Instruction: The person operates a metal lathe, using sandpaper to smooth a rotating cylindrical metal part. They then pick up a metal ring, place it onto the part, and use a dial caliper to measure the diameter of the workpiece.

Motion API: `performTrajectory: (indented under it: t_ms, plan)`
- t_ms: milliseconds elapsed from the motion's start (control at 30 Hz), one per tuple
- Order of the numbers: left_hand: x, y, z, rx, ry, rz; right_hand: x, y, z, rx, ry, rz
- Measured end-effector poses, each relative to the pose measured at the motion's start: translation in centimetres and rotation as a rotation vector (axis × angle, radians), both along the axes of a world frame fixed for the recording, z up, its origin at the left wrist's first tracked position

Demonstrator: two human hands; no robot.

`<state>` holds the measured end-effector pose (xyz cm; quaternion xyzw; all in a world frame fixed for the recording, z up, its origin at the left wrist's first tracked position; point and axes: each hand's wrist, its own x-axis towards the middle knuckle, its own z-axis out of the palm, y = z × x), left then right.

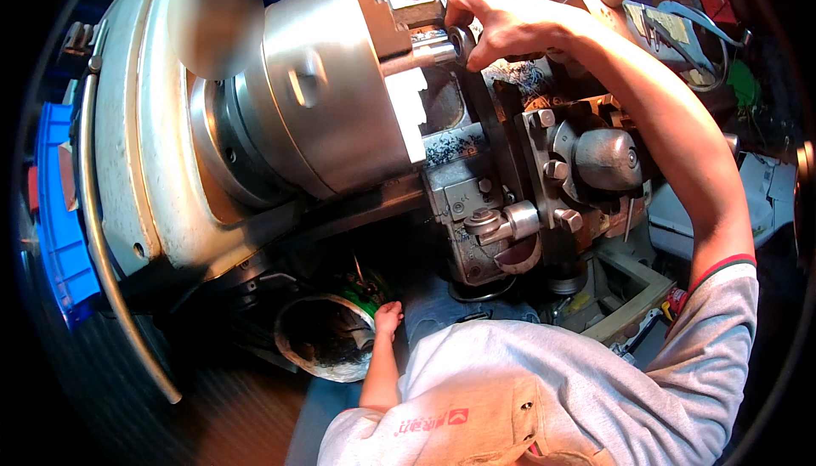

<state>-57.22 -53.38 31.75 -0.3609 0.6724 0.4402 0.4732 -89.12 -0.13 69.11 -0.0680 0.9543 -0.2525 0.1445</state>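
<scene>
A large steel lathe chuck (327, 84) fills the upper middle, and its jaws grip a shiny metal shaft (425, 56). At the shaft's right end, my right hand (518, 24) curls thumb and fingers around a dark round metal ring (461, 44). The ring sits at or against the shaft's end; the fingers partly hide how they meet. Low in the middle, my left hand (388, 319) is closed beside the rim of a round bucket (297, 355) with a dark inside. Whatever the left hand holds, if anything, does not show.
Right of the chuck stands the tool post (552, 169) with bolts and a rounded handle hub (608, 160). Dark metal chips (455, 147) lie on the carriage. A long lever rod (110, 271) and a blue plastic bin (64, 220) are at the left.
</scene>
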Motion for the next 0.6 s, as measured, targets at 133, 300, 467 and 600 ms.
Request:
performTrajectory:
  t_ms: [133, 300, 467, 600]
  plan:
    - [0.0, 0.3, 0.1, -0.007, -0.007, 0.017, 0.1, -0.5, 0.1, 0.08, 0.004, -0.001]
    - [-0.1, 0.4, 0.1, 0.004, -0.016, -0.058, 0.2, -0.6, 0.2, 0.098, -0.006, 0.012]
    - [0.0, 0.7, 0.1, -0.001, -0.019, -0.059, 0.3, -1.2, 0.6, 0.102, -0.013, 0.018]
    - [0.3, 0.6, -0.3, 0.01, -0.002, -0.011, 0.3, -1.5, 0.5, 0.085, 0.016, 0.042]
